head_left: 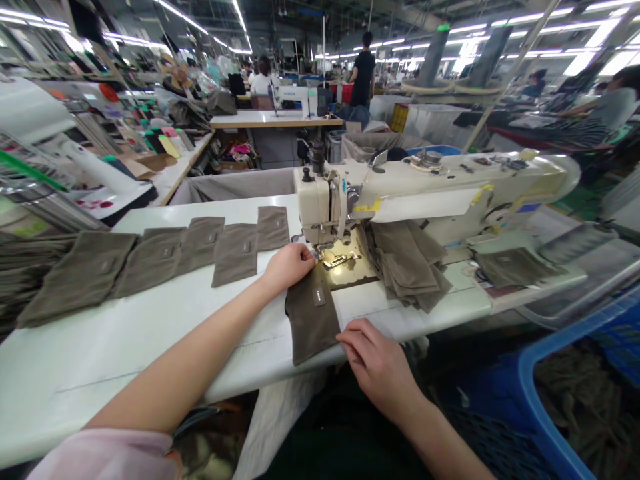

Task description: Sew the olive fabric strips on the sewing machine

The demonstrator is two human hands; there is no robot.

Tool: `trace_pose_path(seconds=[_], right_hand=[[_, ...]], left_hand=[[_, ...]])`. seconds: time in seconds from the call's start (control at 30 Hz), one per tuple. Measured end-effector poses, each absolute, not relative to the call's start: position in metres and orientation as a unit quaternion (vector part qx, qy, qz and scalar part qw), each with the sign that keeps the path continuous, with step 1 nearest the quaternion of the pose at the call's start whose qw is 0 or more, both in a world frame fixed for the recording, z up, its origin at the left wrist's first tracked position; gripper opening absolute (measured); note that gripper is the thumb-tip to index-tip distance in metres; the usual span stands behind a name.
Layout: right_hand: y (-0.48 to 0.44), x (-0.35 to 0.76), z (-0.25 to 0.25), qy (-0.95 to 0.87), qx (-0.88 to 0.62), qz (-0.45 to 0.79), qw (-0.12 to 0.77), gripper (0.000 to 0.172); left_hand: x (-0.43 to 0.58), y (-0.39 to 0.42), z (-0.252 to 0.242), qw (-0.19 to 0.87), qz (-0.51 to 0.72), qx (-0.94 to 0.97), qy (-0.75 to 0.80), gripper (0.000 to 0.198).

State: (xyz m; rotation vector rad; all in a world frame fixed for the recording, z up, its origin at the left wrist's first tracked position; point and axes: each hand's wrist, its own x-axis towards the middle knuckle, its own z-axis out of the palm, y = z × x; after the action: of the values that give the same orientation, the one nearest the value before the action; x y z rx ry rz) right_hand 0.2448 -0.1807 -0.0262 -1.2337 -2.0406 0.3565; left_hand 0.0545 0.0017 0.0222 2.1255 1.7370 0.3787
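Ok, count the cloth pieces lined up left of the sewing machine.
5: far-left piece, second, third, fourth, fifth beside the machine. More may hide underneath.

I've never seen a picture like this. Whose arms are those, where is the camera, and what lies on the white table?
The camera sits on a person's head and looks down, so both bare arms are that person's own. Before them stands a cream sewing machine on a white table. A grey-brown fabric piece with a small label lies at the needle; the left hand rests on its top edge, and the right hand lies flat at its lower corner. To the left lies a row of like pieces; right of the needle, a loose pile. Other people are in the hall behind.
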Motion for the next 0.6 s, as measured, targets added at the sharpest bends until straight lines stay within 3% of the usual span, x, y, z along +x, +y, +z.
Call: trace_pose_path(seconds=[0.6], right_hand=[[-0.1763,0.2396,-0.0204,-0.790,-0.490,0.130,0.345,0.021]], left_hand=[[0.0545,0.0064,0.0233,0.196,0.134,0.733,0.637,0.018]])
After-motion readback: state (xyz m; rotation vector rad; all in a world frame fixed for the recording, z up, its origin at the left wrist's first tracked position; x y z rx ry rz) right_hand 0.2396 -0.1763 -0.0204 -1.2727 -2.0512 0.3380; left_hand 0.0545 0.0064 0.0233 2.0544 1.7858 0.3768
